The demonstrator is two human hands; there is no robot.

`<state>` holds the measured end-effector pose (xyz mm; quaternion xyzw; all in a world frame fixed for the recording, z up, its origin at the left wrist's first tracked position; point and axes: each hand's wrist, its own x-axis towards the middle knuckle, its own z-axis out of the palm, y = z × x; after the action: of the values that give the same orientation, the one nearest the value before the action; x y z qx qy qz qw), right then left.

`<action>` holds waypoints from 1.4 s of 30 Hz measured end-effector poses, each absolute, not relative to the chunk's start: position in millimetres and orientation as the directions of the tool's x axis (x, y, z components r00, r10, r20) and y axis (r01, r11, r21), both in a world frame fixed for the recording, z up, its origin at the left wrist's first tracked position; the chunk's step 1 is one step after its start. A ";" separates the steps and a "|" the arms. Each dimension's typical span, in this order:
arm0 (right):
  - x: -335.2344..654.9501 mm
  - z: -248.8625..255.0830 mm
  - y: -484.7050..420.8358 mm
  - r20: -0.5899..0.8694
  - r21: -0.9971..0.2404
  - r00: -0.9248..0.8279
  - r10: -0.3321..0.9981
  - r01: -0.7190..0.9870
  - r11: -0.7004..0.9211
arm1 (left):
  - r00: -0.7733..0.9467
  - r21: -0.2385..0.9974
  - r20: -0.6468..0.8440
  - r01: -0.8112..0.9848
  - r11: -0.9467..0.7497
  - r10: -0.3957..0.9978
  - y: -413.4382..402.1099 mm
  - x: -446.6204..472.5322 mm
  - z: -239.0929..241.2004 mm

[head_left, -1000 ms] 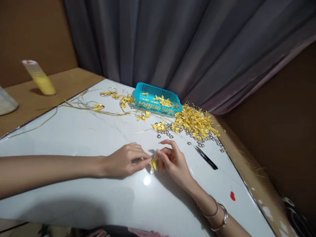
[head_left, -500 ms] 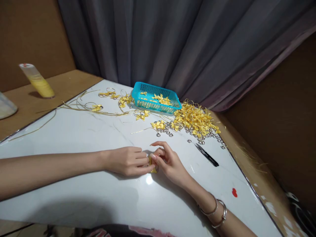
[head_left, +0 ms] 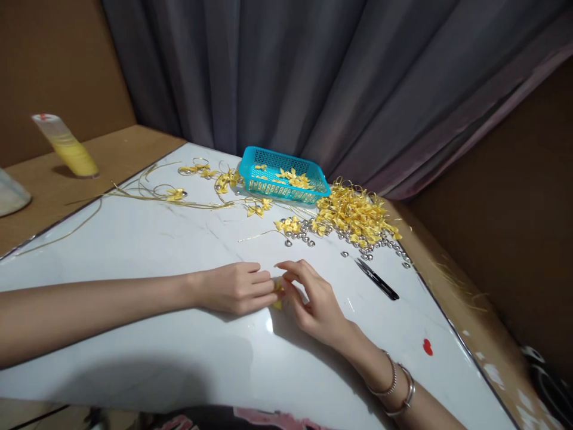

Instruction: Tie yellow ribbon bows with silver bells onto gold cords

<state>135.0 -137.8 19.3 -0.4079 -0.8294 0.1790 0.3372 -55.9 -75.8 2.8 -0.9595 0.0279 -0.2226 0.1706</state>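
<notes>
A small yellow ribbon bow (head_left: 277, 304) shows between my hands, low over the white tabletop, mostly covered by fingers. My left hand (head_left: 237, 290) is closed with its fingertips gripping the bow from the left. From the other side my right hand (head_left: 317, 303) meets it, thumb and fingers curled together in a pinch at the bow and the index finger arched above. What exactly lies between the right fingertips is partly hidden. Two silver bracelets are on the right wrist.
A blue basket (head_left: 286, 194) holds yellow bows. Beside it lies a heap of yellow bows (head_left: 353, 215) with gold cords, and silver beads (head_left: 308, 236). Black thread snips (head_left: 378, 279) and a red piece (head_left: 428, 347) lie at right. A yellow thread spool (head_left: 74, 156) stands at left.
My right hand has shifted slightly right and its fingers have rolled over the bow. The left hand has moved slightly right, and less of the bow shows.
</notes>
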 end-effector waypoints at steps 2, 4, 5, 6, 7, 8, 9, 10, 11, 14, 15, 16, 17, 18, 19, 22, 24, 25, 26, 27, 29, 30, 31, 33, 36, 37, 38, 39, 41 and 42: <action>134.4 18.7 -137.8 0.407 -0.556 -0.445 0.798 0.573 0.602 | 0.895 -0.358 0.423 0.020 -0.934 -0.143 -75.5 -55.6 3.5; 132.9 18.7 -138.5 0.345 -0.605 -0.427 0.836 0.580 0.546 | 0.890 -0.372 0.432 0.027 -0.928 -0.147 -75.1 -55.5 3.5; 131.8 18.8 -139.2 0.311 -0.635 -0.412 0.856 0.580 0.510 | 0.890 -0.373 0.434 0.034 -0.927 -0.142 -74.9 -55.4 3.2; 130.8 18.8 -140.0 0.277 -0.662 -0.400 0.874 0.580 0.475 | 0.891 -0.370 0.433 0.040 -0.928 -0.134 -74.7 -55.4 2.8; 129.7 18.6 -140.8 0.250 -0.683 -0.388 0.887 0.579 0.446 | 0.893 -0.363 0.432 0.050 -0.930 -0.121 -74.5 -55.3 2.4; 128.7 18.4 -141.6 0.232 -0.701 -0.377 0.897 0.574 0.423 | 0.896 -0.352 0.430 0.059 -0.934 -0.106 -74.3 -55.3 1.9; 127.9 18.1 -142.4 0.219 -0.720 -0.365 0.905 0.566 0.402 | 0.899 -0.339 0.430 0.069 -0.938 -0.089 -74.1 -55.2 1.4; 127.3 17.8 -143.0 0.207 -0.740 -0.352 0.913 0.554 0.382 | 0.899 -0.326 0.431 0.079 -0.942 -0.074 -73.8 -55.0 1.1; 126.9 17.7 -143.5 0.196 -0.760 -0.338 0.920 0.541 0.361 | 0.899 -0.314 0.435 0.088 -0.945 -0.060 -73.6 -54.9 0.8; 126.8 17.9 -144.1 0.171 -0.797 -0.301 0.938 0.518 0.311 | 0.894 -0.295 0.447 0.109 -0.949 -0.037 -72.9 -54.5 0.9; 127.1 18.0 -143.9 0.167 -0.798 -0.293 0.941 0.520 0.304 | 0.891 -0.296 0.452 0.114 -0.948 -0.034 -72.7 -54.5 1.2; 127.5 18.1 -143.5 0.166 -0.795 -0.287 0.944 0.527 0.300 | 0.889 -0.300 0.456 0.118 -0.947 -0.034 -72.7 -54.6 1.6; 128.0 17.9 -143.0 0.167 -0.790 -0.279 0.946 0.536 0.298 | 0.887 -0.306 0.461 0.121 -0.944 -0.036 -72.6 -54.7 2.0; 128.4 17.6 -142.5 0.169 -0.782 -0.269 0.948 0.549 0.296 | 0.884 -0.312 0.466 0.119 -0.943 -0.042 -72.7 -54.9 2.5; 128.8 17.0 -142.0 0.170 -0.772 -0.261 0.950 0.564 0.293 | 0.881 -0.317 0.471 0.117 -0.941 -0.049 -72.7 -55.2 3.1; 128.5 14.6 -141.6 0.158 -0.741 -0.255 0.954 0.607 0.285 | 0.877 -0.323 0.475 0.097 -0.941 -0.073 -73.1 -56.1 4.3; 127.0 13.3 -142.5 0.148 -0.726 -0.266 0.953 0.625 0.287 | 0.873 -0.326 0.479 0.080 -0.942 -0.092 -73.4 -56.6 4.7; 126.0 12.9 -143.3 0.146 -0.721 -0.271 0.951 0.629 0.290 | 0.870 -0.328 0.483 0.072 -0.942 -0.102 -73.6 -56.7 4.8; 124.9 12.6 -144.0 0.146 -0.718 -0.277 0.950 0.631 0.294 | 0.866 -0.330 0.488 0.065 -0.942 -0.111 -73.9 -56.8 4.8; 123.9 12.5 -144.8 0.145 -0.715 -0.283 0.948 0.633 0.298 | 0.861 -0.330 0.494 0.060 -0.942 -0.119 -74.2 -56.8 4.9; 122.5 12.3 -145.8 0.147 -0.709 -0.295 0.944 0.634 0.309 | 0.851 -0.318 0.509 0.046 -0.947 -0.129 -74.7 -56.6 4.9; 122.1 12.1 -146.0 0.148 -0.706 -0.300 0.942 0.635 0.313 | 0.846 -0.302 0.517 0.041 -0.952 -0.128 -74.9 -56.4 4.9; 122.0 11.8 -145.9 0.148 -0.704 -0.304 0.941 0.636 0.317 | 0.843 -0.282 0.524 0.035 -0.959 -0.123 -75.1 -56.1 4.8; 122.2 10.9 -145.4 0.145 -0.699 -0.315 0.938 0.638 0.322 | 0.843 -0.232 0.527 0.026 -0.972 -0.103 -74.9 -55.4 4.6; 123.1 10.2 -144.5 0.140 -0.692 -0.326 0.935 0.643 0.328 | 0.853 -0.180 0.516 0.020 -0.983 -0.077 -73.9 -54.4 4.4; 123.3 10.5 -144.5 0.141 -0.688 -0.329 0.934 0.646 0.331 | 0.857 -0.166 0.511 0.020 -0.986 -0.069 -73.4 -54.3 4.4; 123.5 11.1 -144.7 0.143 -0.681 -0.332 0.932 0.651 0.336 | 0.862 -0.151 0.504 0.022 -0.988 -0.058 -72.9 -54.2 4.2; 123.6 11.8 -145.4 0.148 -0.670 -0.335 0.931 0.658 0.343 | 0.868 -0.131 0.494 0.021 -0.991 -0.047 -72.5 -54.4 3.9; 123.4 13.6 -147.8 0.179 -0.631 -0.334 0.925 0.682 0.369 | 0.886 -0.079 0.463 0.018 -0.997 -0.020 -72.0 -55.1 3.1; 123.2 14.3 -149.5 0.200 -0.607 -0.333 0.922 0.697 0.383 | 0.895 -0.047 0.447 0.017 -0.999 -0.006 -72.0 -55.5 2.6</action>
<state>123.2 -149.5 14.3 -0.5134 -0.7882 0.2123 0.2649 -55.5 -72.0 2.6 -0.9730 -0.0027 -0.2294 0.0250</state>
